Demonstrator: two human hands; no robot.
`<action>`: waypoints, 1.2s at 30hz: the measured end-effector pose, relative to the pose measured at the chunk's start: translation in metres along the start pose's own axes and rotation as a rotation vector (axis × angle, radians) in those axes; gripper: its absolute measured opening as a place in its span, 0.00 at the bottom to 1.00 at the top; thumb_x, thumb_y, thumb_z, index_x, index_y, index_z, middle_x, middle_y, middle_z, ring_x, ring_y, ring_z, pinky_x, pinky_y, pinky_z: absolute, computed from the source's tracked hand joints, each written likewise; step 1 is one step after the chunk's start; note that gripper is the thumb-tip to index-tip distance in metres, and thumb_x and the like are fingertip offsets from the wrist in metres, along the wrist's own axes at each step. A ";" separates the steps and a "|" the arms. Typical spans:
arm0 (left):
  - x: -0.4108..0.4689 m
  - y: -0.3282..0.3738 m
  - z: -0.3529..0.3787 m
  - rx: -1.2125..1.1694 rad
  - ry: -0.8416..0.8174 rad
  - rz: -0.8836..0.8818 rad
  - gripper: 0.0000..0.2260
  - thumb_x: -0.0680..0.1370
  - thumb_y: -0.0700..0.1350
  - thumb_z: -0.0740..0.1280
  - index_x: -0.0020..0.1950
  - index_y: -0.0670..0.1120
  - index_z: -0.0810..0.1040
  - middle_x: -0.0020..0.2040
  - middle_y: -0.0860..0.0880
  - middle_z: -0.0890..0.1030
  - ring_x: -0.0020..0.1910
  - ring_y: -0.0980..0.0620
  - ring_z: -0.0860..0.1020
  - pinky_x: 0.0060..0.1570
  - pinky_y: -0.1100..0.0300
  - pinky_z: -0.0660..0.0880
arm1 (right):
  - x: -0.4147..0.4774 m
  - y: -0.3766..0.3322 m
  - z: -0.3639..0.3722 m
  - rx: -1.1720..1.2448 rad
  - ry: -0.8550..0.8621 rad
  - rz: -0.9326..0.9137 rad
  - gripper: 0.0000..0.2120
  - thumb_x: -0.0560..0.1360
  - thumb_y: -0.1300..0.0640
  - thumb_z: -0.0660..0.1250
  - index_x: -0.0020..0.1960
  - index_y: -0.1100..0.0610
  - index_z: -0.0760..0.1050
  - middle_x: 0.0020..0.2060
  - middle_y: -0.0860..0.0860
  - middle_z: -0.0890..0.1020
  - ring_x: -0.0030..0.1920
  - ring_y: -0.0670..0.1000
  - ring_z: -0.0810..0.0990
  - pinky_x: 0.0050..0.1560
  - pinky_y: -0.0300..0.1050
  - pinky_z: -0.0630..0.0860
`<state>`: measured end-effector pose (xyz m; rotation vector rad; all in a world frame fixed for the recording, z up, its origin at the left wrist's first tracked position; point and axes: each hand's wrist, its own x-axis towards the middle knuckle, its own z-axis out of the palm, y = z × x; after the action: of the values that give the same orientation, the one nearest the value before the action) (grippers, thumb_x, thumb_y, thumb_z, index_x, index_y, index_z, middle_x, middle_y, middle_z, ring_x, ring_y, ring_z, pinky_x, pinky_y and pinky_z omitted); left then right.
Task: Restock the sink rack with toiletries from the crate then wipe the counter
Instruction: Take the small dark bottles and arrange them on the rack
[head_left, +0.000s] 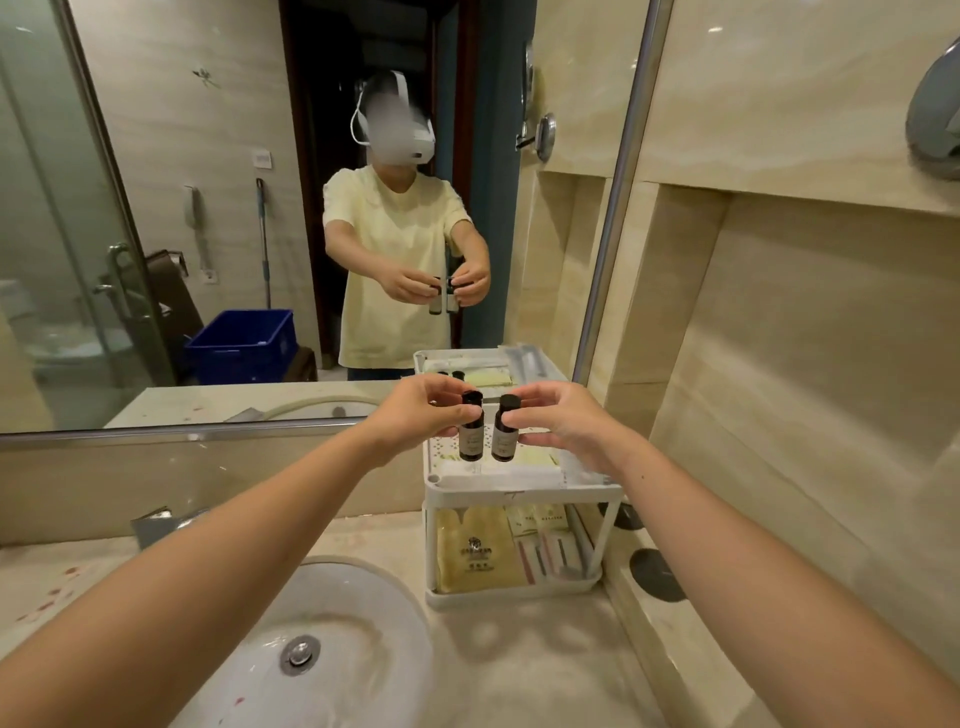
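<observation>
Two small dark bottles with black caps hang upright side by side just above the top shelf of the white two-tier rack (524, 486). My left hand (421, 410) pinches the left bottle (471, 431) by its neck. My right hand (566, 421) pinches the right bottle (505, 434) the same way. The top shelf carries flat pale-green packets (540, 460). The lower shelf holds a yellow pouch (475, 553), small sachets and thin wrapped sticks. The blue crate (244, 345) shows only as a reflection in the mirror.
The round white basin (363, 613) with a metal drain lies in the beige counter (519, 665), left of and in front of the rack. A tap (161, 525) stands at the left. The mirror runs along the back; a tiled wall with a ledge closes the right side.
</observation>
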<state>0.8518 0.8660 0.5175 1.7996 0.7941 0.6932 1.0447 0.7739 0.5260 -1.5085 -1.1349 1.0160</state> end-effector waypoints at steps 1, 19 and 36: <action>0.010 -0.001 0.001 0.005 0.002 -0.002 0.10 0.75 0.43 0.73 0.55 0.49 0.82 0.48 0.49 0.84 0.50 0.51 0.83 0.44 0.64 0.80 | 0.010 0.002 -0.005 0.002 -0.004 0.002 0.16 0.70 0.66 0.76 0.56 0.59 0.80 0.54 0.56 0.83 0.56 0.54 0.82 0.59 0.55 0.79; 0.140 -0.038 0.013 0.289 -0.005 0.017 0.11 0.73 0.41 0.75 0.55 0.45 0.83 0.45 0.46 0.85 0.40 0.54 0.83 0.43 0.56 0.81 | 0.152 0.041 -0.046 0.026 -0.040 0.127 0.14 0.68 0.68 0.76 0.51 0.59 0.81 0.48 0.53 0.84 0.53 0.54 0.84 0.57 0.54 0.80; 0.179 -0.083 0.015 0.718 0.082 0.013 0.15 0.72 0.51 0.75 0.58 0.55 0.82 0.50 0.56 0.84 0.44 0.59 0.79 0.44 0.57 0.79 | 0.197 0.067 -0.032 -0.010 -0.059 0.155 0.14 0.69 0.70 0.74 0.52 0.58 0.81 0.48 0.54 0.84 0.51 0.52 0.84 0.51 0.46 0.82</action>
<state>0.9566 1.0201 0.4515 2.4249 1.1881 0.5218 1.1311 0.9515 0.4528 -1.6033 -1.0785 1.1680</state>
